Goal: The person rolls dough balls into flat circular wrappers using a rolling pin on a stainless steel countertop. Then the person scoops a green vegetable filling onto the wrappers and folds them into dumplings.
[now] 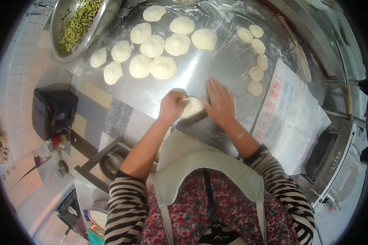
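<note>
My left hand (174,105) grips the left edge of a pale round of dough (192,107) near the front edge of the metal worktop. At the dough's right edge is my right hand (220,101), slightly blurred, its fingers stretched out and its palm down; it does not grip the dough. Beyond my hands, several flattened dough rounds (177,44) lie in a loose group, some touching or overlapping. To the right, several smaller dough pieces (255,73) form a curved line. Dusty white flour marks the metal around them.
A metal bowl (53,39) with chopped green filling (76,26) stands at the back left. On the right lie a printed white woven sack (291,119) and a long-handled brush (300,55). A black bin-like container (53,111) is left of the metal worktop (92,81).
</note>
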`<action>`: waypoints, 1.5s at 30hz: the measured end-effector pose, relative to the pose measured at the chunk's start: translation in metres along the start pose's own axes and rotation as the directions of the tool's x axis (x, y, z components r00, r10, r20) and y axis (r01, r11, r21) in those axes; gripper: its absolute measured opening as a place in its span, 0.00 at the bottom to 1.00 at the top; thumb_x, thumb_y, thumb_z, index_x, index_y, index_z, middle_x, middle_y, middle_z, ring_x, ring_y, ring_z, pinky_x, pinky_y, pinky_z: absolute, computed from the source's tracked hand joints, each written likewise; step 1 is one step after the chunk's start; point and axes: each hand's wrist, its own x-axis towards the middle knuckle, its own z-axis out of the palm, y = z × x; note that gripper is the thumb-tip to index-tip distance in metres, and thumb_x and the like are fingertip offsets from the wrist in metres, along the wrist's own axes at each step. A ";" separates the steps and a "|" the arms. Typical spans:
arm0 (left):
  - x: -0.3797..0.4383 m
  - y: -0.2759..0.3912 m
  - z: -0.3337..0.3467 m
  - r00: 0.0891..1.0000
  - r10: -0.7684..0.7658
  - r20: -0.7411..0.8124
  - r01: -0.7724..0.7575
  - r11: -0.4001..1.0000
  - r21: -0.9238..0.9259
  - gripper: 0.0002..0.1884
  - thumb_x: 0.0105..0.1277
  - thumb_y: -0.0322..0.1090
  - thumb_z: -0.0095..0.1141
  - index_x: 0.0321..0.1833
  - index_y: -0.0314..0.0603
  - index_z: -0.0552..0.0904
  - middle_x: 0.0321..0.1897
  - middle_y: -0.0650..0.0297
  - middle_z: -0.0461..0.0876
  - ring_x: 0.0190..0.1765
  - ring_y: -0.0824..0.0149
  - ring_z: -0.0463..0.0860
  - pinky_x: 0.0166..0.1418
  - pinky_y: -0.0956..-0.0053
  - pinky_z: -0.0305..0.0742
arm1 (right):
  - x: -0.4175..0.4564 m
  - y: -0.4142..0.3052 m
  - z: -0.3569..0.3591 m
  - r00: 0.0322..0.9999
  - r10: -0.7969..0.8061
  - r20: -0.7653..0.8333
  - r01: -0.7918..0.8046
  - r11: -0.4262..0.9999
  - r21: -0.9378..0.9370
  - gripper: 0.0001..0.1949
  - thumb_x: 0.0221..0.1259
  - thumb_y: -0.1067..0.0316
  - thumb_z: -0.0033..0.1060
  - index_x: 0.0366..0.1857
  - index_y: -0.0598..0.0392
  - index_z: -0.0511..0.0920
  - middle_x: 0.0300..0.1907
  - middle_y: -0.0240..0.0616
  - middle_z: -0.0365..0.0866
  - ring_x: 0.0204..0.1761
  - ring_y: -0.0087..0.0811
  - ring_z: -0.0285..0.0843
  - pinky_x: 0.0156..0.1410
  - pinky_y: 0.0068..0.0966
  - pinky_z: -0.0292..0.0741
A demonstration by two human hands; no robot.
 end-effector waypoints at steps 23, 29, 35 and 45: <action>-0.027 -0.008 -0.033 0.849 -0.450 0.277 0.526 0.769 -0.362 0.16 0.71 0.40 0.66 0.40 0.29 0.84 0.28 0.62 0.84 0.31 0.73 0.81 0.36 0.74 0.78 | -0.029 -0.002 -0.003 0.997 -0.003 -0.073 -0.001 0.999 -0.052 0.34 0.61 0.52 0.68 0.70 0.58 0.73 0.76 0.49 0.68 0.76 0.46 0.65 0.74 0.44 0.62; 0.019 0.002 -0.020 0.973 -0.188 -0.136 0.173 0.978 -0.121 0.20 0.64 0.48 0.69 0.39 0.32 0.84 0.30 0.54 0.86 0.33 0.59 0.84 0.40 0.65 0.78 | 0.092 -0.012 0.024 0.970 0.018 -0.243 -0.026 0.999 -0.032 0.34 0.67 0.47 0.64 0.70 0.60 0.71 0.76 0.49 0.66 0.77 0.46 0.64 0.73 0.42 0.64; 0.002 -0.013 -0.025 0.990 -0.114 0.079 0.107 0.990 0.088 0.15 0.66 0.42 0.67 0.38 0.33 0.84 0.29 0.58 0.85 0.33 0.64 0.85 0.39 0.67 0.79 | 0.010 -0.009 0.011 0.996 0.056 -0.072 -0.056 0.998 0.006 0.35 0.65 0.49 0.66 0.71 0.59 0.71 0.77 0.49 0.65 0.77 0.45 0.64 0.74 0.44 0.62; -0.022 -0.005 -0.028 0.952 -0.302 -0.055 0.278 0.923 -0.265 0.15 0.67 0.39 0.70 0.42 0.30 0.85 0.30 0.63 0.84 0.32 0.72 0.81 0.35 0.75 0.77 | 0.070 -0.022 0.019 0.972 0.091 -0.215 -0.097 0.995 -0.017 0.35 0.63 0.49 0.67 0.70 0.58 0.71 0.77 0.49 0.65 0.74 0.45 0.67 0.73 0.43 0.63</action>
